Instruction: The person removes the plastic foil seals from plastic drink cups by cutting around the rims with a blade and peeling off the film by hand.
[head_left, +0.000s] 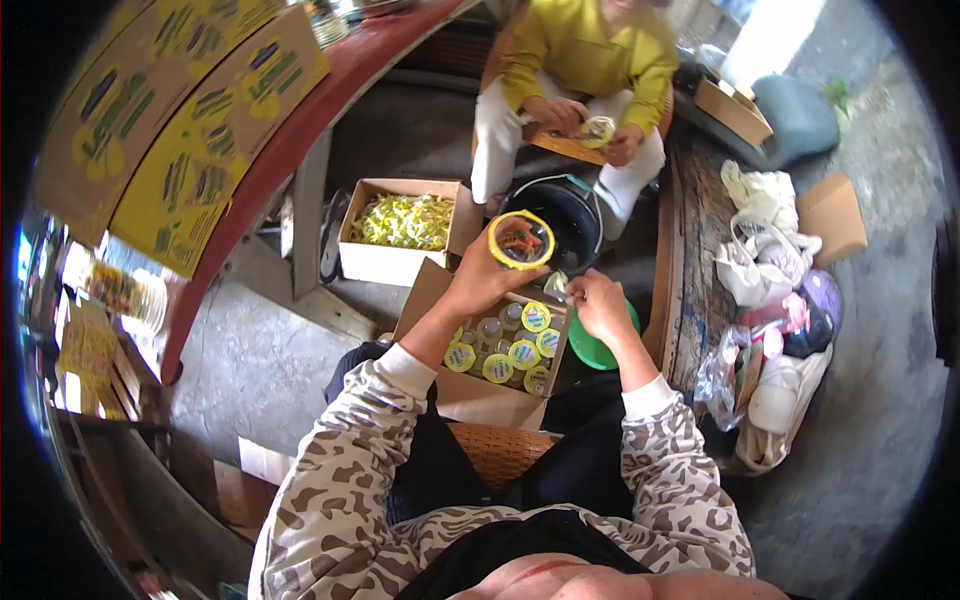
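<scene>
My left hand [480, 283] is wrapped round a cup with a yellow rim [521, 240]; dark and orange contents show inside it. To its right, my right hand [600, 305] is closed, its fingers pinching something small and pale [557, 285] that I cannot make out clearly. Both hands are above a cardboard box [490, 398] holding several cups with yellow printed lids [524, 354]. Beyond the hands stands a black bucket [568, 235]. A green basin [603, 345] is partly hidden under my right hand and wrist.
Opposite sits a person in a yellow top [600, 50], holding another cup [597, 132]. A box of yellow-green pieces [402, 222] stands left of the bucket. Printed cartons [210, 130] lie on a red-edged table. Bags [765, 265] rest beside a wooden beam [700, 260] at right.
</scene>
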